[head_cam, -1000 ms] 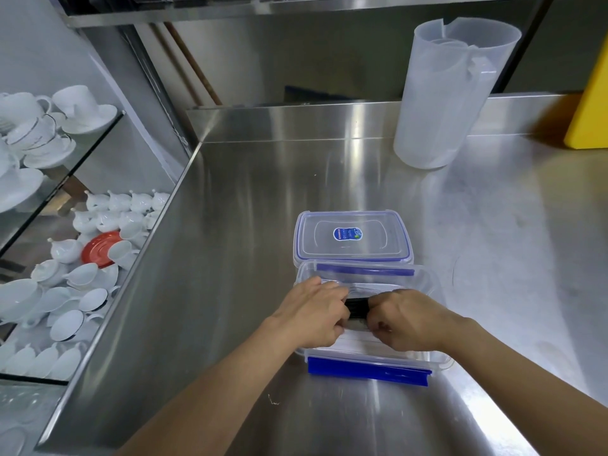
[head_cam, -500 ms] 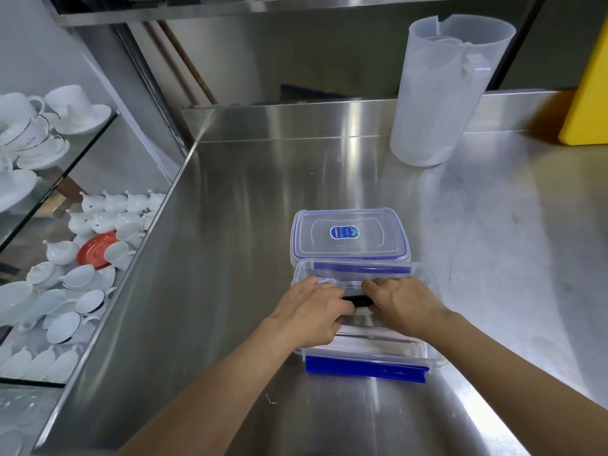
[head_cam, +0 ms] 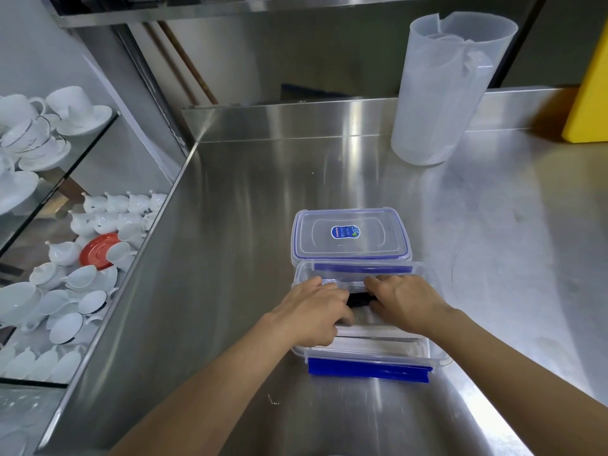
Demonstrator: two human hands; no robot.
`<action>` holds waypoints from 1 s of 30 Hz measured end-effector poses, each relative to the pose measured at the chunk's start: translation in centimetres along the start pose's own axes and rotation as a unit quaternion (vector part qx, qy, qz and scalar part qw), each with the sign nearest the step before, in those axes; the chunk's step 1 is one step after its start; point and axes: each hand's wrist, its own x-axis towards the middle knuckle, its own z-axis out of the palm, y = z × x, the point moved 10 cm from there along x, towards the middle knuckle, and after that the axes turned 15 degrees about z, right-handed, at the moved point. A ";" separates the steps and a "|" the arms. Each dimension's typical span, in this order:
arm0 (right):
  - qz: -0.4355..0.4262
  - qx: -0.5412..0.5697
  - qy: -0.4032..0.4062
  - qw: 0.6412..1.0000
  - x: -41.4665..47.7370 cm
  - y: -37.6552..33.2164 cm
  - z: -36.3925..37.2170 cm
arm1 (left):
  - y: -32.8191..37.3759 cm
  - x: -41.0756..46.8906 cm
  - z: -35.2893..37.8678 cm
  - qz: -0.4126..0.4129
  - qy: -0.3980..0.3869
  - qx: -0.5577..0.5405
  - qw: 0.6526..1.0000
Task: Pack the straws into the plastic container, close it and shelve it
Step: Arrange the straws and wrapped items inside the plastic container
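1. Packing is the step in hand: both hands are down inside the open plastic container (head_cam: pixel 362 352), which sits on the steel table (head_cam: pixel 250 225) close to the person.
2. The left hand (head_cam: pixel 316 311) and the right hand (head_cam: pixel 403 304) lie close together, palms down, pressing on the contents. Whether the fingers are curled round anything cannot be told, as they are hidden under the backs of the hands.
3. The straws (head_cam: pixel 371 330) show as pale wrapped lengths lying flat along the container, with a dark item (head_cam: pixel 358 300) just visible between the two hands. What that item is cannot be told.
4. Judged status of loading: largely done or near done, since no loose straws show on the table.
5. The lid (head_cam: pixel 350 235) lies flat on the table just beyond the container, touching or nearly touching its far rim. It is not yet fitted.
6. A blue latch flap (head_cam: pixel 368 370) on the near side hangs open, so no clip is fastened.
7. Remaining, as judged: withdraw the hands, seat the lid, snap the latches, lift the container to a shelf.
8. A steel shelf (head_cam: pixel 230 8) runs above the table. Which shelf is intended cannot be told.
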 end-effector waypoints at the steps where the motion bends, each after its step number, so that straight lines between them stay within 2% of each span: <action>1: 0.002 -0.001 -0.002 1.000 0.1 0.1 0.0 | 0.1 0.0 0.1 0.004 -0.006 -0.008 1.000; 4: -0.007 0.017 -0.002 1.000 0.0 -0.1 -0.3 | 0.1 -0.2 0.2 0.008 -0.011 -0.022 1.000; 7: -0.060 0.083 -0.002 0.995 -1.0 -1.0 -1.3 | 0.2 -0.2 0.2 0.009 -0.002 -0.015 1.000; 9: -0.095 0.110 -0.034 0.989 -1.8 -1.7 -1.4 | 0.1 -0.1 0.3 0.005 -0.003 -0.011 1.000; 12: -0.103 0.065 -0.137 0.983 -2.8 -1.9 0.4 | 0.0 -0.2 0.8 -0.009 -0.031 0.005 0.999; 15: -0.112 0.026 -0.160 0.980 -3.4 -2.0 1.5 | 0.3 0.0 1.0 -0.006 -0.057 0.006 0.998; 21: -0.077 0.024 -0.206 0.975 -3.0 -2.1 3.0 | 0.1 -0.2 1.7 -0.026 -0.085 -0.028 0.996; 26: -0.045 0.103 -0.243 0.963 -2.8 -1.5 2.9 | -1.0 -0.4 1.7 -0.056 -0.081 -0.076 0.992; 30: -0.056 0.150 -0.244 0.957 -2.9 -1.6 2.2 | -0.6 -0.4 1.4 -0.045 -0.081 -0.112 0.989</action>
